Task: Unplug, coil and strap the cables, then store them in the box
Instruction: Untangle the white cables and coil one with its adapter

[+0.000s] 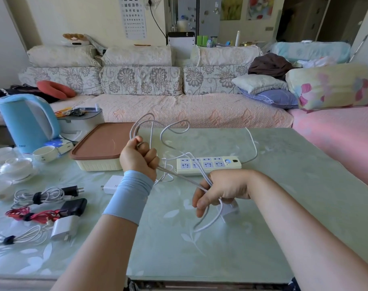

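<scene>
With my left hand (pixel 139 157) fisted round the white cable (pixel 183 177) loops and my right hand (pixel 218 193), at 4 o'clock, curled round the slack, I should lay equal turns under light tension.

Free tabletop (pixel 294 185) right of the power strip (pixel 208 164); box (pixel 101 148), kettle (pixel 25 122), chargers (pixel 63 227) leftward.

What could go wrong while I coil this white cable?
The loose loops of the white cable above the left hand could tangle or slip free. The white charger below the right hand might drag and snag. The box has its lid on, so storing will need a free hand.
</scene>
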A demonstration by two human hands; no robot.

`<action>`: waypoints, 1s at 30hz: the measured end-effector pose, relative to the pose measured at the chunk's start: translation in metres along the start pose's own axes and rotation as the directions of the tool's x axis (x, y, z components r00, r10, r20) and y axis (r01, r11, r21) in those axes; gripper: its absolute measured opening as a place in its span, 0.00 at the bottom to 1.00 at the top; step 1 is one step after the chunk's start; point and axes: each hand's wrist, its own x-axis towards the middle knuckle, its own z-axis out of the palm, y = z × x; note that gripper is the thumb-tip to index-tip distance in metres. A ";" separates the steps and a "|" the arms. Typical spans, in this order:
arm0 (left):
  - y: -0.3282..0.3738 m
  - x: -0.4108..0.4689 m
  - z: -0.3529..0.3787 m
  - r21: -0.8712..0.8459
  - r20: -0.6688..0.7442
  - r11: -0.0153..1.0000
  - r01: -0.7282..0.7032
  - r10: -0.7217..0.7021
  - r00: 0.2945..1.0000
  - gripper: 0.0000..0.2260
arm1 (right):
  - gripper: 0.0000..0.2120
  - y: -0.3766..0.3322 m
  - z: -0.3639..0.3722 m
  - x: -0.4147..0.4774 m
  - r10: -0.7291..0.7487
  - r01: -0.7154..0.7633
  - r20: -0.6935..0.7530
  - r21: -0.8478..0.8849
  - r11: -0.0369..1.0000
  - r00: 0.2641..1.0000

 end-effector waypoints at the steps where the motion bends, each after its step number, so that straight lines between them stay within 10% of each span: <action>1: 0.003 0.002 -0.002 0.003 -0.044 0.999 -0.039 0.039 0.998 0.13 | 0.03 0.001 -0.002 -0.002 0.010 -0.010 0.014 0.002 1.000 1.000; 8: 0.011 0.021 -0.019 0.192 -0.351 0.963 -0.189 0.247 0.903 0.11 | 0.08 0.007 -0.010 -0.006 0.071 -0.071 0.043 -0.015 0.997 0.997; 13: 0.006 0.033 -0.028 0.555 -0.277 0.830 -0.054 0.246 0.929 0.11 | 0.10 0.010 -0.008 -0.006 0.010 -0.010 0.015 0.051 0.999 1.000; 18: -0.005 0.008 -0.021 0.989 -0.017 0.129 -0.069 0.567 0.823 0.34 | 0.11 0.007 -0.006 -0.002 0.008 -0.002 -0.077 0.074 0.997 0.997; 23: 0.000 -0.029 0.007 0.839 0.511 -0.521 -0.159 0.652 0.560 0.33 | 0.12 -0.002 -0.003 0.000 0.019 -0.017 -0.110 0.020 1.000 0.994; 27: 0.011 -0.035 0.014 0.699 0.226 -0.713 0.060 0.299 0.927 0.16 | 0.12 0.000 -0.004 0.001 0.023 -0.013 -0.124 0.084 0.996 0.992; 30: 0.020 -0.039 0.012 0.614 -0.037 -0.789 -0.023 -0.058 0.998 0.18 | 0.16 0.002 -0.006 0.002 0.040 -0.022 -0.130 0.138 0.990 0.991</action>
